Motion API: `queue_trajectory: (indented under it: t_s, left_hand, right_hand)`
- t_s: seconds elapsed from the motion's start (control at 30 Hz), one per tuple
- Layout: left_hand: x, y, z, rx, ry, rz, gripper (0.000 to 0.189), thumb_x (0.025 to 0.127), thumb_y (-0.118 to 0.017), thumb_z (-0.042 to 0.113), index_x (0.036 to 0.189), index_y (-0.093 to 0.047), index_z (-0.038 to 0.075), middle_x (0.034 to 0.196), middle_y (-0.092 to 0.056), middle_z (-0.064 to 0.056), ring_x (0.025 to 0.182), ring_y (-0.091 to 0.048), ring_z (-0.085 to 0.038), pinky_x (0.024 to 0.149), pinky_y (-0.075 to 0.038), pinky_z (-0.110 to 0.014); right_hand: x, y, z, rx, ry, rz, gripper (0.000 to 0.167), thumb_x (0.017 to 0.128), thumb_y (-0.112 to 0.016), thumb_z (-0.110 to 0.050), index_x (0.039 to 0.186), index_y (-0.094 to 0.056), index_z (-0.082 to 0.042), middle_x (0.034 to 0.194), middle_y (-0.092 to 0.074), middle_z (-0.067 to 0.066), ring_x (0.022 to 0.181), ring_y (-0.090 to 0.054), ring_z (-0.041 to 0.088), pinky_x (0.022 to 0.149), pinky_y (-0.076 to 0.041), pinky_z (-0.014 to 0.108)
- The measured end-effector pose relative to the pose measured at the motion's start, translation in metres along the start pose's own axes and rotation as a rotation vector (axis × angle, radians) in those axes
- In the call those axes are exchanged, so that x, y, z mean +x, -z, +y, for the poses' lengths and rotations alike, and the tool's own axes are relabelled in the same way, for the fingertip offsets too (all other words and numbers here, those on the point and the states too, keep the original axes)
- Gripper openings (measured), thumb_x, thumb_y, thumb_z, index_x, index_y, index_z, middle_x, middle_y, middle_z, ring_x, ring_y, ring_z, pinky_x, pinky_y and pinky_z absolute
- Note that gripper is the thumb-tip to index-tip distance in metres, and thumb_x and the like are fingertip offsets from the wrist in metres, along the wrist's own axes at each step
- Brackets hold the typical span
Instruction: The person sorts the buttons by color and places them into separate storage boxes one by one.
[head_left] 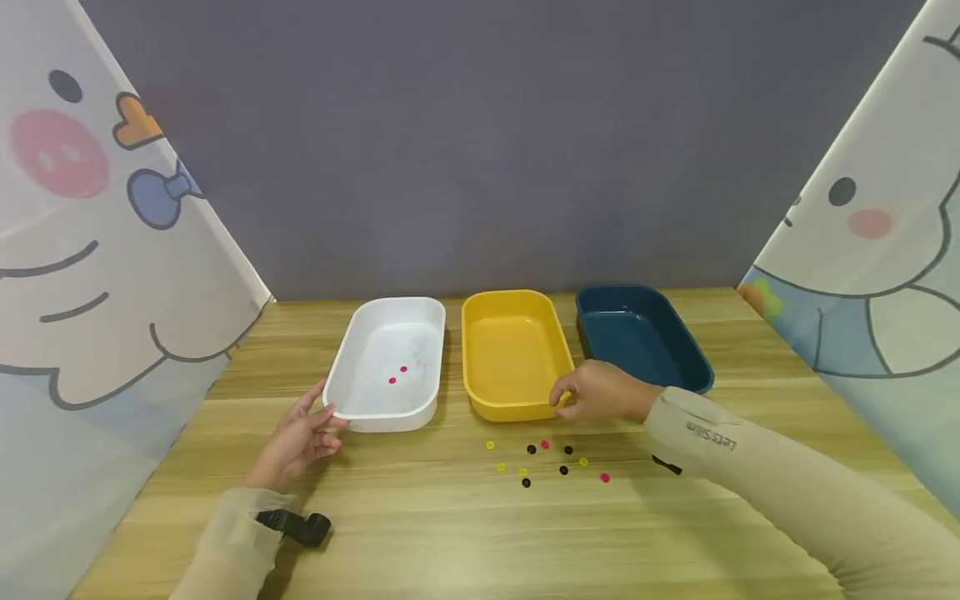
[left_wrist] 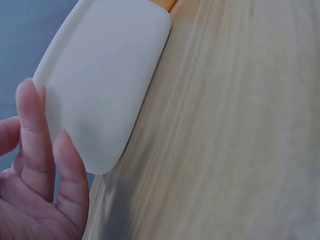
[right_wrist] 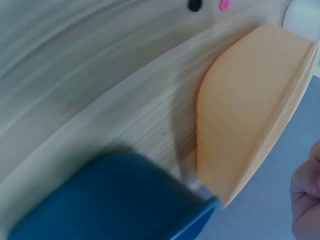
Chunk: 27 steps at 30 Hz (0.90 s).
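- The left hand [head_left: 296, 437] rests its fingers, fairly relaxed, against the near left corner of the white tray [head_left: 386, 421].
- The right hand [head_left: 600, 392] hovers at the near right corner of the yellow tray [head_left: 517, 410], fingers bent and fingertips close together; from here I cannot tell whether a button is pinched between them.
- Just in front of the yellow tray, loose on the table [head_left: 405, 533], lie four yellow buttons [head_left: 501, 467], four black buttons [head_left: 564, 470] and two pink buttons [head_left: 605, 477], scattered well within the right hand's reach.
- Those buttons look like hard plastic, I'd judge: next to weightless, stiff, unlikely to break, but smooth and thin enough to skid. Best taken by opposite edges between thumb and fingertip, one at a time.
- Two more pink discs [head_left: 392, 381] lie inside the white tray.
- The trays seem light, stiff plastic, so a nudge could slide one; the rim or a corner gives the surest hold.
- Beyond the right hand stands the navy tray [head_left: 703, 385], right of the yellow one.
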<state>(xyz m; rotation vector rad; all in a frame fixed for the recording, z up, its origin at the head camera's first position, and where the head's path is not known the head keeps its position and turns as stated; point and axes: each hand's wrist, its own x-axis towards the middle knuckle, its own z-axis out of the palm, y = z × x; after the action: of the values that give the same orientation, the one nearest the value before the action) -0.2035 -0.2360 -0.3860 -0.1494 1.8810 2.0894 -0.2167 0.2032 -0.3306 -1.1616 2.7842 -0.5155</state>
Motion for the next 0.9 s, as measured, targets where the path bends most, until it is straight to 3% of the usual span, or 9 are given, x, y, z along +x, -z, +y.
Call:
queue_trajectory:
  t_s: [0.27, 0.47, 0.7, 0.8, 0.9]
  left_hand:
    - [-0.002, 0.002, 0.000, -0.001, -0.003, -0.023, 0.065, 0.105, -0.039, 0.015, 0.155, 0.003, 0.019, 0.074, -0.069, 0.007, 0.053, -0.061, -0.004, 0.058, -0.050, -0.022]
    - [-0.003, 0.002, 0.003, 0.039, 0.004, -0.008, 0.064, 0.105, -0.038, 0.013, 0.155, 0.002, 0.018, 0.073, -0.069, 0.006, 0.051, -0.060, -0.005, 0.057, -0.051, -0.023]
    - [-0.003, 0.002, 0.004, 0.024, 0.005, -0.011, 0.064, 0.105, -0.038, 0.014, 0.155, 0.002, 0.018, 0.073, -0.069, 0.006, 0.051, -0.060, -0.006, 0.057, -0.051, -0.023]
    - [-0.003, 0.002, 0.005, 0.022, 0.005, -0.014, 0.064, 0.105, -0.037, 0.014, 0.155, 0.003, 0.017, 0.073, -0.069, 0.006, 0.051, -0.060, -0.006, 0.057, -0.051, -0.024]
    - [-0.003, 0.002, 0.005, 0.013, 0.007, -0.014, 0.065, 0.105, -0.037, 0.014, 0.155, 0.003, 0.017, 0.073, -0.069, 0.006, 0.051, -0.060, -0.006, 0.058, -0.051, -0.023]
  right_hand:
    - [-0.027, -0.001, 0.008, 0.075, -0.062, -0.033, 0.008, 0.079, -0.071, -0.010, 0.086, -0.074, -0.006, 0.052, -0.026, -0.015, 0.046, -0.021, 0.000, 0.046, -0.022, 0.019]
    - [-0.037, -0.008, 0.011, 0.095, -0.085, -0.086, 0.014, 0.077, -0.077, -0.015, 0.088, -0.073, -0.007, 0.054, -0.030, -0.016, 0.049, -0.026, -0.001, 0.047, -0.026, 0.019]
    - [-0.046, -0.017, 0.019, 0.157, -0.108, -0.124, 0.013, 0.075, -0.078, -0.012, 0.087, -0.073, -0.009, 0.055, -0.033, -0.016, 0.050, -0.030, -0.001, 0.047, -0.028, 0.019]
    - [-0.050, -0.021, 0.023, 0.211, -0.129, -0.172, 0.015, 0.075, -0.077, -0.009, 0.089, -0.074, -0.009, 0.059, -0.041, -0.016, 0.053, -0.033, -0.001, 0.048, -0.030, 0.019]
    - [-0.054, -0.025, 0.026, 0.267, -0.146, -0.225, 0.017, 0.074, -0.078, -0.007, 0.090, -0.074, -0.009, 0.074, -0.060, -0.014, 0.060, -0.042, -0.001, 0.053, -0.038, 0.019]
